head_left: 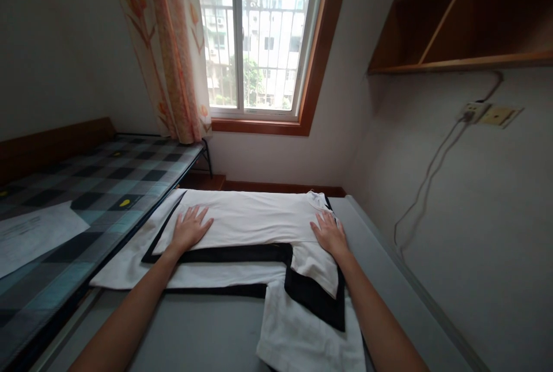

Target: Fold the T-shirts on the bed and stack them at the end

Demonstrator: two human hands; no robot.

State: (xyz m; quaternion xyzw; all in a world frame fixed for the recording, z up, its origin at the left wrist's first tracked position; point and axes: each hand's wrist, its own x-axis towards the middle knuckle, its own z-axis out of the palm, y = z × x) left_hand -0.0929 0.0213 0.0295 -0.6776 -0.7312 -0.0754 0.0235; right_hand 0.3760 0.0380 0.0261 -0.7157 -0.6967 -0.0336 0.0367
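Note:
A white T-shirt [250, 216] lies on top of a stack of shirts, its collar to the right and one sleeve toward me. Beneath it a black shirt [242, 254] shows along the edges, and under that a larger white shirt [306, 326], with more black fabric below. My left hand [190, 228] rests flat, fingers spread, on the hem end of the top shirt. Near the collar, my right hand [330, 232] lies with fingers spread on the shoulder area. Neither hand grips the fabric.
The shirts lie on a grey table [207, 331]. At the left is a bed with a checked mattress [142, 176] and a paper sheet [38, 234]. A window, a curtain [173, 49] and a wall shelf [458, 64] are beyond. A cable [425, 179] hangs at the right wall.

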